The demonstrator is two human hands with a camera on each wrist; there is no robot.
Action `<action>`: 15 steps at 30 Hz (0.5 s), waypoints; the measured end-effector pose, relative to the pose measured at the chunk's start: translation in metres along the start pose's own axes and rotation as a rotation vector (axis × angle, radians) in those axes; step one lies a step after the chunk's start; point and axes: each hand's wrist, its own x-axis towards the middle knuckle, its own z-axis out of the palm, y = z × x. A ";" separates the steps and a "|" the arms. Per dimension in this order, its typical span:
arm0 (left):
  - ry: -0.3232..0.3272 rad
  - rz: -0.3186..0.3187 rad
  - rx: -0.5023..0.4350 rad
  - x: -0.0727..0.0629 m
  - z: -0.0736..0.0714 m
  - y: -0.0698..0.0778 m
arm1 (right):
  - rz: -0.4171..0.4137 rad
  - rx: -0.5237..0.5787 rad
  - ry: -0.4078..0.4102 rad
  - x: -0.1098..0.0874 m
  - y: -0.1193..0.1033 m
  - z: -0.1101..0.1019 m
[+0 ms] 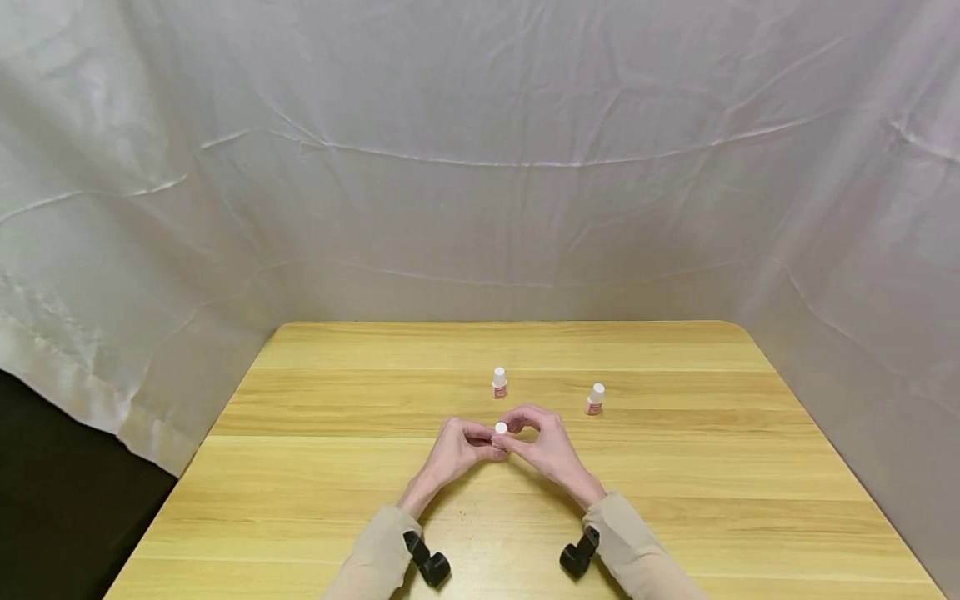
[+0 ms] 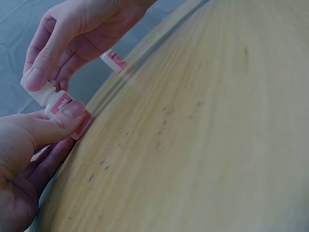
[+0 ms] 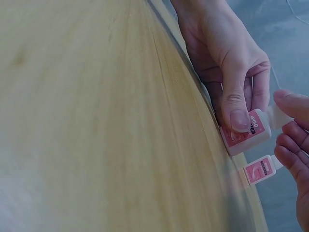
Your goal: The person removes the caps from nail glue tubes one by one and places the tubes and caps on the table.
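Note:
Near the middle of the table, my left hand (image 1: 457,450) grips the body of a small white bottle (image 2: 59,102) with a pink label. Its thumb lies across the label. My right hand (image 1: 543,442) pinches the bottle's white cap (image 2: 36,90) between thumb and fingers. The bottle stands on the table in the right wrist view, its lower end at the wood, cap on the neck. Two similar bottles stand upright beyond the hands: one bottle (image 1: 499,384) straight behind, another bottle (image 1: 595,400) farther right.
A light wooden table (image 1: 315,492) spans the work area, with small dark specks on its surface near the hands. Pale grey cloth (image 1: 480,217) hangs behind it and at both sides. Black wrist cameras (image 1: 427,560) sit on both sleeves.

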 end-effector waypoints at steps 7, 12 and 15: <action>-0.003 -0.005 -0.011 0.000 0.000 0.000 | -0.044 0.016 -0.021 0.000 0.000 -0.001; -0.004 0.000 -0.008 0.000 0.000 0.000 | -0.039 0.013 -0.028 0.000 0.002 -0.001; -0.002 -0.003 -0.006 0.000 0.000 0.000 | -0.028 -0.008 -0.019 0.000 0.001 -0.001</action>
